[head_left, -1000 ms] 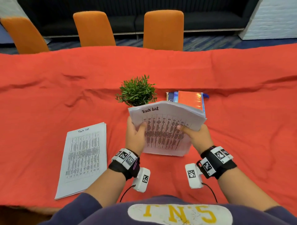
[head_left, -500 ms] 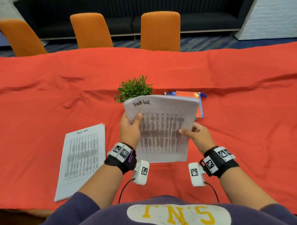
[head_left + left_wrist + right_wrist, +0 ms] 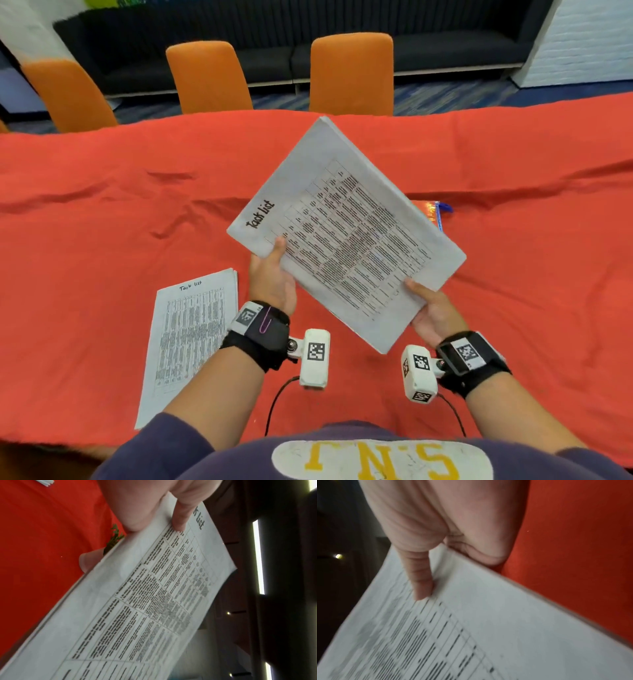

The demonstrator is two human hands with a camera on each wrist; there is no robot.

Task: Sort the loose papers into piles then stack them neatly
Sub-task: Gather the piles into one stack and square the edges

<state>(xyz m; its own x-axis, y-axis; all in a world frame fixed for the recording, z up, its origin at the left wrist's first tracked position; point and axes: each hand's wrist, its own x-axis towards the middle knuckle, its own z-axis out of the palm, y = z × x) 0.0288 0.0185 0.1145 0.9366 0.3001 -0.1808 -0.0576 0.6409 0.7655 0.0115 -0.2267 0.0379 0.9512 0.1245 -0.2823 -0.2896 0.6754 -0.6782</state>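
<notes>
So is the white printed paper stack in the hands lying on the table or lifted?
Lifted: white printed paper stack, tilted, gripped by left hand and right hand.

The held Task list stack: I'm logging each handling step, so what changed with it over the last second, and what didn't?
The held stack was raised and turned clockwise, so its title edge now faces left and it hides the plant. The left hand and right hand both still grip it, thumbs on top. The other pile stayed flat on the red cloth.
</notes>
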